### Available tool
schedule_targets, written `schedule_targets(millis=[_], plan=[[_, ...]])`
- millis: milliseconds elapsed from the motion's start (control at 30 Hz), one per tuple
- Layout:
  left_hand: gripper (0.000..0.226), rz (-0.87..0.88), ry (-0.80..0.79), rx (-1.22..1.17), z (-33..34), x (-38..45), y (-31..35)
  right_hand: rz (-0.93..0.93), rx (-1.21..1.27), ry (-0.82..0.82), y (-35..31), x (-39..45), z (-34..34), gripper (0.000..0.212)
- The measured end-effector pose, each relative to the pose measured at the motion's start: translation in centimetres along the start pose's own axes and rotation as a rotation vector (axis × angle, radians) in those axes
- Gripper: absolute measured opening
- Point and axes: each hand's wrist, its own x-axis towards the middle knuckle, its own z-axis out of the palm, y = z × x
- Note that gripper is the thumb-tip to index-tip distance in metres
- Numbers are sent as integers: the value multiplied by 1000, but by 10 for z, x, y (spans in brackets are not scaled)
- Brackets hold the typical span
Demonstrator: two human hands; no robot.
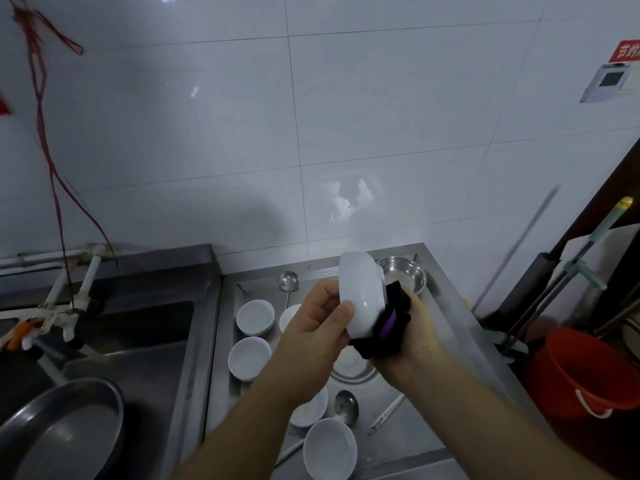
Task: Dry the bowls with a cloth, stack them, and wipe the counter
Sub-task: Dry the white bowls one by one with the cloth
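Observation:
My left hand (318,317) holds a white bowl (362,292) on its side above the steel counter (415,431), thumb against its outer wall. My right hand (412,337) grips a black cloth with a purple stripe (391,323) bunched against the bowl's open side; the bowl's inside is hidden. Several more white bowls stand upright on the counter below: one (255,317) at the back left, one (248,357) in front of it, one (329,448) near the front edge, and others partly hidden behind my arms.
A steel bowl (403,273) sits at the counter's back right, a steel dish (353,367) lies under my hands, and ladles (288,282) lie among the bowls. A sink with a large metal basin (62,427) is on the left. A red bucket (588,372) and mop handles stand right of the counter.

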Motion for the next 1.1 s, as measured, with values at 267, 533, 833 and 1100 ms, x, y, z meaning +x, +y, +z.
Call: schedule_targets(millis=[267,533,833,1100], plan=[[35,-121,4,-162,-2,9,26,-56,-164,-7,-37,0,2,42],[19,35,4,218,9,9,7,39,-154,58,-22,-1,4,52],[15,111,-75,766,9,5,-8,-205,-324,128,-23,-3,-1,27],[12,88,-234,1203,4,4,-5,-241,-517,106,-25,2,-22,47]])
